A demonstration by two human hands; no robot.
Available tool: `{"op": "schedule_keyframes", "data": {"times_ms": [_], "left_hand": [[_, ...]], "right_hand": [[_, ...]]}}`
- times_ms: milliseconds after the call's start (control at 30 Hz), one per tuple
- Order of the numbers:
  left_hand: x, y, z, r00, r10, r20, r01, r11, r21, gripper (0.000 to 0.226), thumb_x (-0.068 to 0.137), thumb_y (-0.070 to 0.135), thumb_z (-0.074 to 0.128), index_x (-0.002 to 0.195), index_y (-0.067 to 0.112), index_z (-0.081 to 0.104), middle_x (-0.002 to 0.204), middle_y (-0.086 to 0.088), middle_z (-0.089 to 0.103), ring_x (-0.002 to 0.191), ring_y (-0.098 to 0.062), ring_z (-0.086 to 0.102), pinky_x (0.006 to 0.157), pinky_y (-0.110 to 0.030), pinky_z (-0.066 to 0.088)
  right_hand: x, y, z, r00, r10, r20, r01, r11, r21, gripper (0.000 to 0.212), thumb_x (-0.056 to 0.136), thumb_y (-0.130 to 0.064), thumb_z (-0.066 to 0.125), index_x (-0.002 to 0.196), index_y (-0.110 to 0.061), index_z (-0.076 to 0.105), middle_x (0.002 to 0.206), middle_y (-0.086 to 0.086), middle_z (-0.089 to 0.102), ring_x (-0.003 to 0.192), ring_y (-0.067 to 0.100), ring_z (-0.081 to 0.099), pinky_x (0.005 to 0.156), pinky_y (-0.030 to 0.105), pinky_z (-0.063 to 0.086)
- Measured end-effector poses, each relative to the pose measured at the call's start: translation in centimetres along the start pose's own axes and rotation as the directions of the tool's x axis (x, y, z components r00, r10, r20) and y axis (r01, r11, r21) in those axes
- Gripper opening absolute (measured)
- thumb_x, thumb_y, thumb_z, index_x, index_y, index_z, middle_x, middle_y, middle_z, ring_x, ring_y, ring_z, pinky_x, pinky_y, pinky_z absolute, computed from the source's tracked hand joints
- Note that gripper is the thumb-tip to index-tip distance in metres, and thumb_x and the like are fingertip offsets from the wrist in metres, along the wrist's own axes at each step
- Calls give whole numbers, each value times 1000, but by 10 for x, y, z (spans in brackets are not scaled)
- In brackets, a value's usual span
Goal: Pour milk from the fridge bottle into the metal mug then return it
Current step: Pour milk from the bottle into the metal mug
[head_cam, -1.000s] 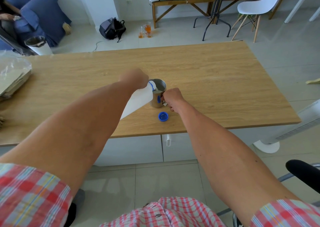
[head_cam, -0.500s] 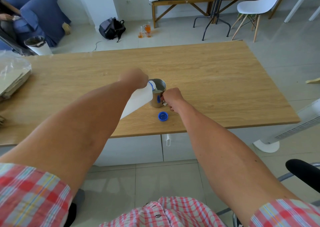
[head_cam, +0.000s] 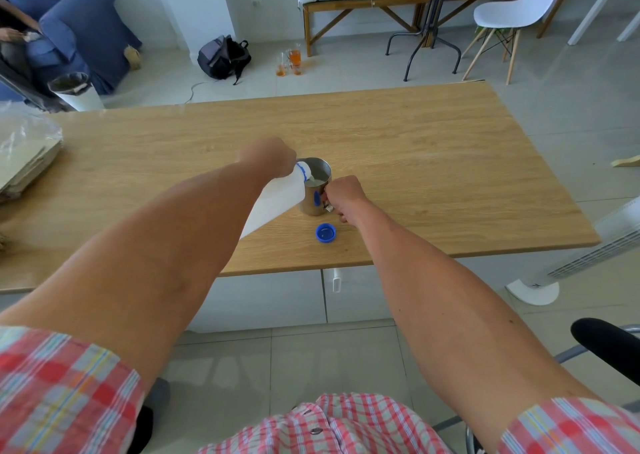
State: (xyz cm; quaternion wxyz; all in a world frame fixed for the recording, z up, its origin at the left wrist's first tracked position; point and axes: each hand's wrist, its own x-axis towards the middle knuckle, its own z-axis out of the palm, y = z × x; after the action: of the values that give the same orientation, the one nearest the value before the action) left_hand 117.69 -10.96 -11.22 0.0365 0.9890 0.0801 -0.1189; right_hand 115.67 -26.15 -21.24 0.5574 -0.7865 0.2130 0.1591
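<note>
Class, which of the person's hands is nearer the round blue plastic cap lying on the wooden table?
Right. The right hand grips the mug handle just above the round blue plastic cap; the left hand holds the bottle farther away.

Backpack (head_cam: 223, 57), white chair (head_cam: 512, 13), blue sofa (head_cam: 76, 20), bench (head_cam: 360, 0) beyond wooden table (head_cam: 433, 162).

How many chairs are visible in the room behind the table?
2 for certain: a white chair at the far right and a blue armchair at the far left. Others may be cut off by the frame edges.
</note>
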Motion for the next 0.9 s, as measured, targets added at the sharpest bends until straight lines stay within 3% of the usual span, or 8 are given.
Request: {"op": "schedule_keyframes", "data": {"times_ms": [167, 333, 533, 767, 900], "left_hand": [[0, 1, 0, 1000, -6, 2, 6, 1000, 6, 25, 98, 28, 40, 95, 12, 58, 80, -7, 59, 66, -22, 53, 61, -34, 38], [0, 1, 0, 1000, -4, 6, 4, 1000, 1, 26, 99, 29, 40, 97, 12, 59, 81, -6, 58, 66, -22, 53, 67, -34, 41], [-1, 1, 1, 1000, 2, 0, -2, 1000, 12, 26, 99, 29, 40, 96, 12, 60, 81, -6, 60, 67, -22, 55, 54, -31, 35], [-3, 2, 0, 1000, 2, 9, -2, 1000, 2, 26, 98, 28, 40, 100, 11, 60, 83, -8, 59, 75, -25, 59, 68, -35, 43], [-4, 3, -1, 1000, 5, 11, -5, 1000, 5, 26, 99, 28, 40, 101, 11, 60, 82, -8, 58, 83, -28, 61, 69, -35, 43]], "right_hand": [[2, 1, 1, 1000, 14, 2, -14, 1000, 2, 22, 90, -5, 44, 94, -10, 65, 65, 2, 51, 48, 14, 37, 33, 14, 26], [4, 1, 2, 1000, 26, 12, -26, 999, -21, 34, 86, -4, 45, 105, -4, 72, 68, 6, 55, 50, 18, 38, 40, 19, 30], [3, 1, 2, 1000, 18, 12, -17, 1000, -15, 26, 86, -4, 45, 96, -8, 69, 65, 4, 53, 49, 17, 37, 37, 17, 28], [3, 1, 1, 1000, 13, 7, -13, 1000, -11, 30, 90, -6, 45, 104, -5, 71, 71, 5, 56, 53, 17, 40, 40, 19, 30], [2, 0, 0, 1000, 15, 6, -15, 1000, -19, 24, 90, -5, 45, 98, -9, 68, 70, 4, 55, 52, 17, 40, 39, 18, 31]]}}
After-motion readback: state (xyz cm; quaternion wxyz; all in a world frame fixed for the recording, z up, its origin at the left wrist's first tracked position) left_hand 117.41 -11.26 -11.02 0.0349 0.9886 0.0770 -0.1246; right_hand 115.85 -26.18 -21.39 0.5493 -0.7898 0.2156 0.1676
